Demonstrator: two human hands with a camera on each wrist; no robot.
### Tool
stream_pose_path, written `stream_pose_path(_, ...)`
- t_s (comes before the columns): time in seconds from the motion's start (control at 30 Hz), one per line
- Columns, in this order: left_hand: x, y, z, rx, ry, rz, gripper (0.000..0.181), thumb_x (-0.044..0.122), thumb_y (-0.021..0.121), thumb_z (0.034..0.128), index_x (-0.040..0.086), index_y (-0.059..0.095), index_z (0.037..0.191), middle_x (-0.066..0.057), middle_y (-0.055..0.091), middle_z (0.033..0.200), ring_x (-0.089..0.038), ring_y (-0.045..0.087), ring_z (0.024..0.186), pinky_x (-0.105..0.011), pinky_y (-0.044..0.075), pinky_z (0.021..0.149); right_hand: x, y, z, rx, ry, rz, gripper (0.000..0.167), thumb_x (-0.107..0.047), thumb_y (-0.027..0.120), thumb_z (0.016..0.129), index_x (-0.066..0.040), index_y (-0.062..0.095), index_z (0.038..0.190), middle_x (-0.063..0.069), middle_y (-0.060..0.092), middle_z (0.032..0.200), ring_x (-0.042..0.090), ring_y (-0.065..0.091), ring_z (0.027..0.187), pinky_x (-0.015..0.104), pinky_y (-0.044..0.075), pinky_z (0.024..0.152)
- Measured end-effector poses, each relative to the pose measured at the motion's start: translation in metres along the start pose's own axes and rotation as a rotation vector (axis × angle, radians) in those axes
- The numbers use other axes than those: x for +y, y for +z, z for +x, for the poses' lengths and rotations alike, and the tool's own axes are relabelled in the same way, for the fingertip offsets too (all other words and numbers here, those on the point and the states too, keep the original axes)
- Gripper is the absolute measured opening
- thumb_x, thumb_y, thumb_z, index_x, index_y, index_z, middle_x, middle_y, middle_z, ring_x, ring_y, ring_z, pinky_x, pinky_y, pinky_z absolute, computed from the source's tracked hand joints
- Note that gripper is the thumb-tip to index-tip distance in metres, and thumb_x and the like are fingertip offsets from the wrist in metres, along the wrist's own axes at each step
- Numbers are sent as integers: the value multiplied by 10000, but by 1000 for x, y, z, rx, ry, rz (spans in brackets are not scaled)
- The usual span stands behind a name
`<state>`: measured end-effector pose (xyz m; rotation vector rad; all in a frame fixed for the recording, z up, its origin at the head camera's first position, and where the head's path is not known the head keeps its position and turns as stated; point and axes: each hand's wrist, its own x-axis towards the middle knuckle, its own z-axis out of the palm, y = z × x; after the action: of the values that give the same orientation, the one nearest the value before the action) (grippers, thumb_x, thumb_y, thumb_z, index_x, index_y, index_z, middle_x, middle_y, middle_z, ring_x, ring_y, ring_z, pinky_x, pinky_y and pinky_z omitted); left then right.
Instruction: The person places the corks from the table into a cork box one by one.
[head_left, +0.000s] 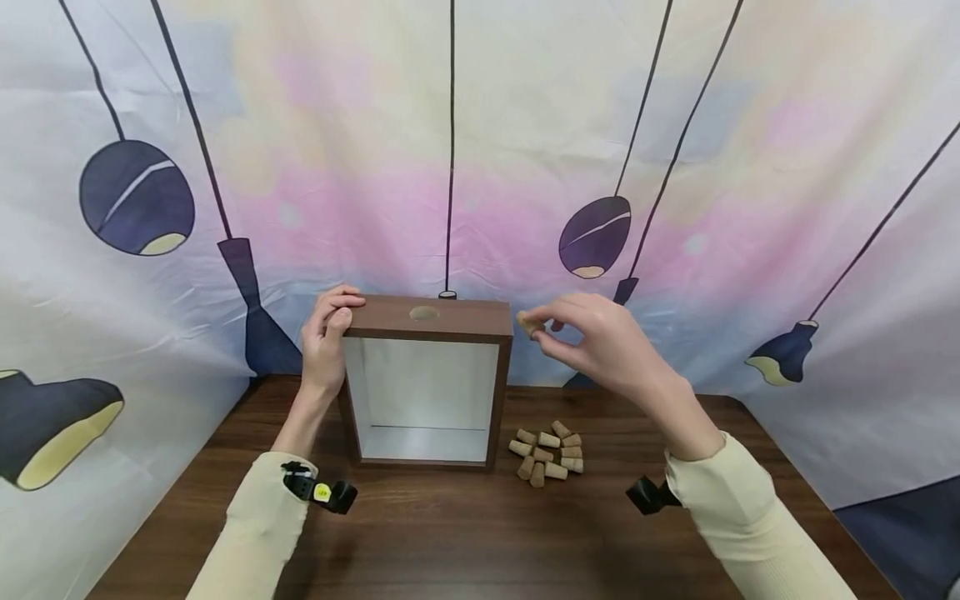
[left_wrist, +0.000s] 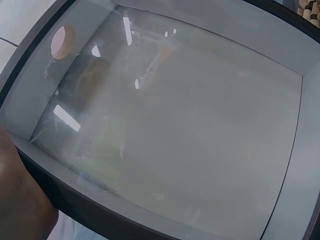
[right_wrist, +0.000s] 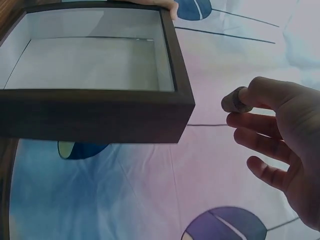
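Brown box (head_left: pixel 472 317) stands between my left hand (head_left: pixel 324 337), curled round its top corner, and my right hand (head_left: pixel 600 337), thumb and finger pinching a cork (head_left: pixel 527 323) near the box.

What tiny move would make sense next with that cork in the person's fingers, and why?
Probably carry the right hand leftward until the cork sits over the round hole. The cork is pinched just beside the box's upper right corner, the hole is in the box's top, and the left hand grips the opposite corner.
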<state>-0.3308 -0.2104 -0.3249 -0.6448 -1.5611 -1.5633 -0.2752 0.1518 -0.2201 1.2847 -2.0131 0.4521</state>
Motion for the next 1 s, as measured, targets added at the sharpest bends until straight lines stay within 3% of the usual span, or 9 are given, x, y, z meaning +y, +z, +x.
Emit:
stream_pose_path(0.33, 2, 4, 3, 4, -1, -14, 304, 78, 454, 990, -167, 616, 1068, -157, 581, 1215, -224, 488, 1245, -255, 345, 1047, -6, 10, 34, -48, 15, 52, 203, -109, 731, 889, -151, 761, 1086, -37, 759, 1004, 116, 662, 838, 284, 528, 772)
stream_pose_path(0.7, 2, 2, 0, 0, 9, -29, 305, 76, 458, 992, -176, 611, 1071, -166, 581, 1218, -253, 479, 1272, -262, 358, 1046, -18, 30, 70, -217, 129, 143, 189, -171, 671, 937, -158, 752, 1108, -52, 748, 1009, 64, 664, 852, 295, 542, 796)
stream_pose_path(1.0, 5, 0, -3, 2, 8, -15, 312, 86, 450, 998, -172, 610, 1073, -143, 580, 1221, -210, 489, 1247, -248, 354, 1032, -24, 56, 89, -352, 203, 189, 157, -204, 653, 956, -163, 739, 1082, -59, 724, 936, 55, 641, 819, 234, 519, 745)
